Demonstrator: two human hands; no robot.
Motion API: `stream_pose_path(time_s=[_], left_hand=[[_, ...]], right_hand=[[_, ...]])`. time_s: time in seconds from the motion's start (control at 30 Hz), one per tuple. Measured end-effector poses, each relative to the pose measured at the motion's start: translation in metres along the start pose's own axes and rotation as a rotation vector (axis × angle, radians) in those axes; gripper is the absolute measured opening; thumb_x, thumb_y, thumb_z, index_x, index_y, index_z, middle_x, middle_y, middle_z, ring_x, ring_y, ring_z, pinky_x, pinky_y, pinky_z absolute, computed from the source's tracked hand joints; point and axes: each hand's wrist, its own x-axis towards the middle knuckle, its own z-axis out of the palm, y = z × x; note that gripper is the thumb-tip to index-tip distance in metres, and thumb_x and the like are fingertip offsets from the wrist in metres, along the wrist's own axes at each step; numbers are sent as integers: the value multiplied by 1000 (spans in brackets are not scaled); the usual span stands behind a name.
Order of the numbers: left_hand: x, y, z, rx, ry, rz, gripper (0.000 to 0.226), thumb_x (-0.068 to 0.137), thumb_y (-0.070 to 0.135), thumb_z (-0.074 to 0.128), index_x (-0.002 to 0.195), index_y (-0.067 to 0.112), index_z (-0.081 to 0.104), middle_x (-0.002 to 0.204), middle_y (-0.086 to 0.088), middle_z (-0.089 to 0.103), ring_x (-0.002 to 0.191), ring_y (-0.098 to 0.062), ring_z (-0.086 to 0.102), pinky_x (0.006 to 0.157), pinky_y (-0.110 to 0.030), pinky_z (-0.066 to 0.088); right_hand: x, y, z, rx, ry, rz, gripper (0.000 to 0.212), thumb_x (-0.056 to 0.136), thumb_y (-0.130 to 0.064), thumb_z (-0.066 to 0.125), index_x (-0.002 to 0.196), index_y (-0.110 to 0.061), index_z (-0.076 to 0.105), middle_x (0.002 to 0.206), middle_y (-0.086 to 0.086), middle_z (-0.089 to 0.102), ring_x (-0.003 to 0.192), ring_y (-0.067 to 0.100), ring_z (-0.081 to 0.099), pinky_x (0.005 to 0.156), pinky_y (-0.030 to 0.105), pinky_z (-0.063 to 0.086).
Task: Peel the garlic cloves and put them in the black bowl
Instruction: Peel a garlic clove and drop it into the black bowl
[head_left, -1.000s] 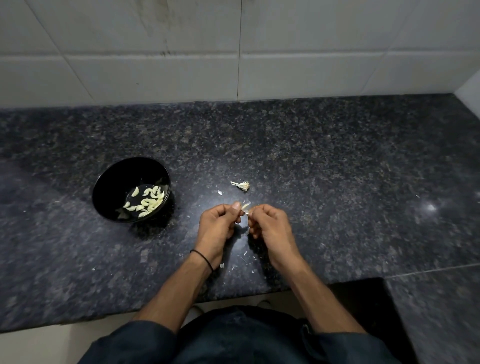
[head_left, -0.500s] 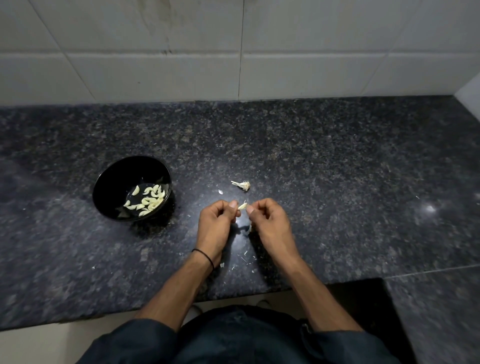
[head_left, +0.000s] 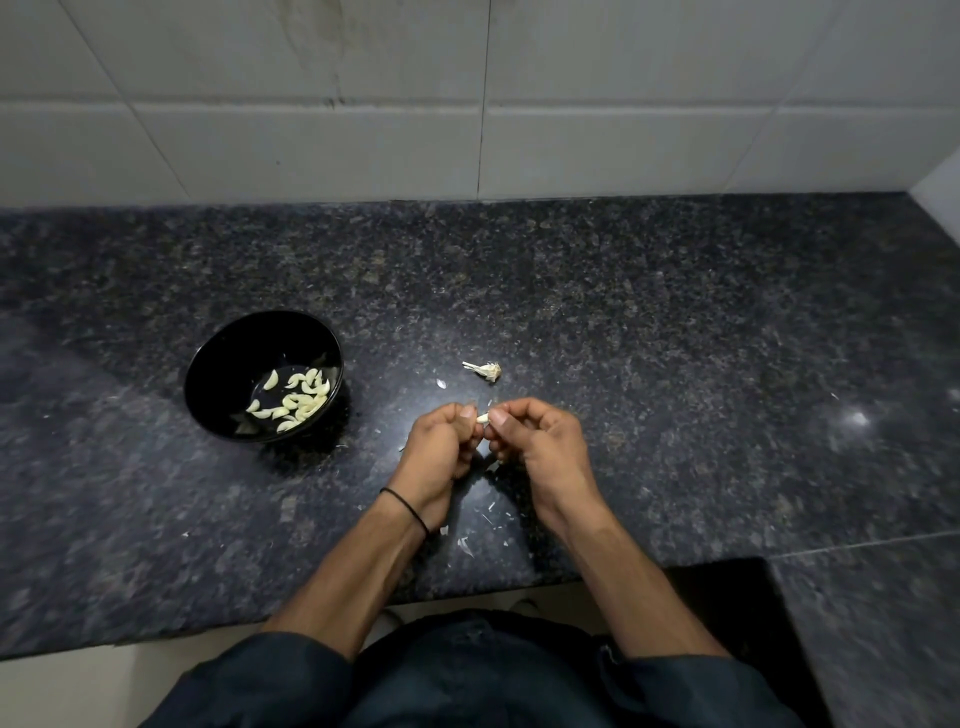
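Evidently mid-peel, the left hand (head_left: 441, 448) and right hand (head_left: 543, 441) both pinch one garlic clove (head_left: 483, 418) in a fingertip grip, right of the black bowl (head_left: 244, 353); likely next, finish baring it and drop it there.

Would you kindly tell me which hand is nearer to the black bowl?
Left. The left hand sits just right of the black bowl; the right hand is farther right.

You will find nothing to read here: no text, label, brand, number or sign shows anywhere. The black bowl (head_left: 228, 364), the granite counter (head_left: 675, 338) and the wall tiles (head_left: 623, 150) show you only plain, unmarked surfaces.
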Motion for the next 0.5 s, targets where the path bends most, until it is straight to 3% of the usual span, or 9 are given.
stream_pose_path(time_s=[0.07, 0.13, 0.2, 0.27, 0.33, 0.5], left_hand=[[0, 1, 0, -15, -12, -54, 34, 102, 6, 43, 70, 16, 52, 60, 2, 48, 50, -6, 34, 38, -15, 25], [-2, 1, 1, 104, 21, 5, 35, 102, 11, 45, 68, 18, 51, 61, 2, 48, 52, -9, 36, 42, -19, 30], [-1, -3, -2, 474, 130, 285, 33, 101, 14, 49, 68, 18, 46, 64, 3, 49, 60, -13, 42, 55, -27, 33], [0, -4, -4, 849, 240, 575, 29, 98, 11, 52, 72, 18, 40, 69, 7, 44, 69, -15, 40, 63, -27, 23], [-1, 0, -4, 906, 284, 682, 29, 97, 10, 53, 74, 19, 37, 71, 7, 42, 70, -15, 37, 63, -27, 19], [5, 0, -4, 470, 181, 299, 37, 101, 19, 53, 64, 20, 49, 58, 7, 49, 53, -6, 44, 58, -29, 33]], right_hand=[[0, -1, 0, 62, -4, 34, 6, 92, 1, 66, 97, 4, 66, 78, 13, 69, 59, 8, 62, 57, 17, 49], [-1, 0, 0, 14, 31, 35, 4, 92, 0, 67, 94, 3, 67, 74, 10, 69, 59, 8, 62, 58, 18, 50], [-2, 1, 0, -116, 97, 2, 6, 91, -4, 69, 87, 0, 68, 71, 8, 70, 62, 10, 62, 62, 22, 51], [-2, 3, 2, -199, 145, -26, 11, 91, -9, 71, 82, -2, 69, 69, 7, 70, 65, 12, 63, 65, 30, 51], [-3, 4, 5, -212, 167, -43, 12, 91, -11, 71, 83, -3, 69, 70, 8, 71, 66, 14, 63, 67, 33, 52], [-3, 4, 7, -140, 156, -60, 6, 92, -10, 70, 88, -6, 70, 71, 3, 72, 67, 13, 65, 69, 30, 54]])
